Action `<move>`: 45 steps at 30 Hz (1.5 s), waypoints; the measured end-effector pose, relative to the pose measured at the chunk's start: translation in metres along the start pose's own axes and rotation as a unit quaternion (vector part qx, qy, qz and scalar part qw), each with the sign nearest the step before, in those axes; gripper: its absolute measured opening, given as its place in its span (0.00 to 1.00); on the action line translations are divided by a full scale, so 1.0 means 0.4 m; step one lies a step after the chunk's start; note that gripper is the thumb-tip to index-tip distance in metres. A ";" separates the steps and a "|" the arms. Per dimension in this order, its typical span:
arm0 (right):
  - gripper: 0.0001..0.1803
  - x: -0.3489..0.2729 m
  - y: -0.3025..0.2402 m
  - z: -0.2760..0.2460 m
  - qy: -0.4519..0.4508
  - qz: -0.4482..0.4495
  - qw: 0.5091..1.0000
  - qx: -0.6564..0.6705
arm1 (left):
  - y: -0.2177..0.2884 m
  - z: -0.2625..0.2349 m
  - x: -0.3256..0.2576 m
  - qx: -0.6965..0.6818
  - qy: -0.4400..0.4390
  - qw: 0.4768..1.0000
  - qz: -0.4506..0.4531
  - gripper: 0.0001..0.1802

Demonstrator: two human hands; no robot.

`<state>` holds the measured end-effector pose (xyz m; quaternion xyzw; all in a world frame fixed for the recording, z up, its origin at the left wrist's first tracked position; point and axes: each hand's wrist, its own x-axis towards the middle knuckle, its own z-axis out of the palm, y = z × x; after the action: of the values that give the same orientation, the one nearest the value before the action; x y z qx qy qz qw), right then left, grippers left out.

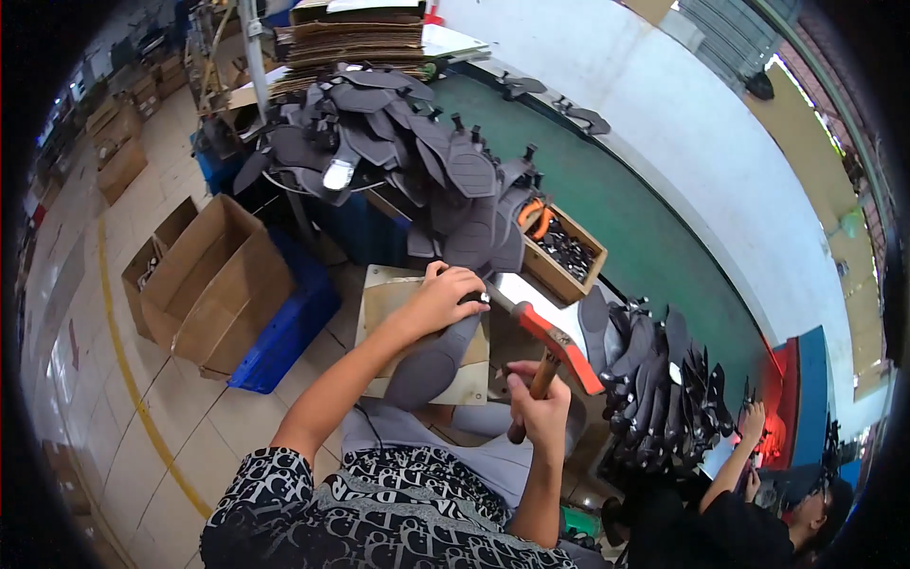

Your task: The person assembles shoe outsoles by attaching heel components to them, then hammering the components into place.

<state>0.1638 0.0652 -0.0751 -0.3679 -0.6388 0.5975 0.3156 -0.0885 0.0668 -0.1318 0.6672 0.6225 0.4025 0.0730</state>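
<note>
A dark grey shoe sole [422,377] lies lengthwise over a pale work board [376,303] just in front of my lap. My left hand [442,302] is closed over its far end, fingers curled, with a small shiny spot by the fingertips that I cannot make out. My right hand [542,406] grips the wooden handle of a hammer [561,349] with an orange-red head, raised to the right of the board. Something small and dark shows at that hand's fingertips, too small to name.
Similar soles [464,175] are heaped beyond the board; more [654,379] stand at right. A wooden box [580,281] holds small dark parts and an orange-handled tool. Cardboard boxes [204,294] and a blue crate [284,332] are at left. A co-worker [749,512] sits at lower right.
</note>
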 end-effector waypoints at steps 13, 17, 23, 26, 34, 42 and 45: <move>0.10 0.275 0.024 0.172 -0.131 -0.240 0.949 -0.156 | 0.007 -0.048 -0.145 0.040 0.130 0.988 -0.078 0.15; 0.10 0.293 0.017 0.171 -0.159 -0.277 0.925 -0.208 | -0.012 -0.043 -0.156 0.022 0.130 0.988 -0.077 0.14; 0.12 0.305 0.006 0.163 -0.223 -0.276 0.908 -0.223 | -0.016 -0.041 -0.156 0.003 0.136 0.987 -0.080 0.13; 0.13 0.306 -0.003 0.169 -0.224 -0.293 0.903 -0.222 | -0.008 -0.051 -0.149 0.003 0.123 0.989 -0.086 0.15; 0.12 0.213 -0.025 0.158 -0.074 -0.265 0.939 -0.206 | 0.000 -0.063 -0.124 -0.137 0.184 0.972 -0.051 0.17; 0.16 0.070 -0.072 0.105 -0.094 -0.230 0.943 -0.220 | -0.001 -0.072 -0.114 -0.144 0.173 0.973 -0.052 0.16; 0.10 0.076 -0.090 0.125 -0.108 -0.209 0.937 -0.256 | -0.010 -0.062 -0.129 -0.181 0.164 0.967 -0.071 0.17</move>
<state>0.1021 0.0639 -0.0446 -0.2274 -0.8632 0.3702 0.2572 -0.1020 0.0119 -0.1408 0.5214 0.5886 0.6065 0.1178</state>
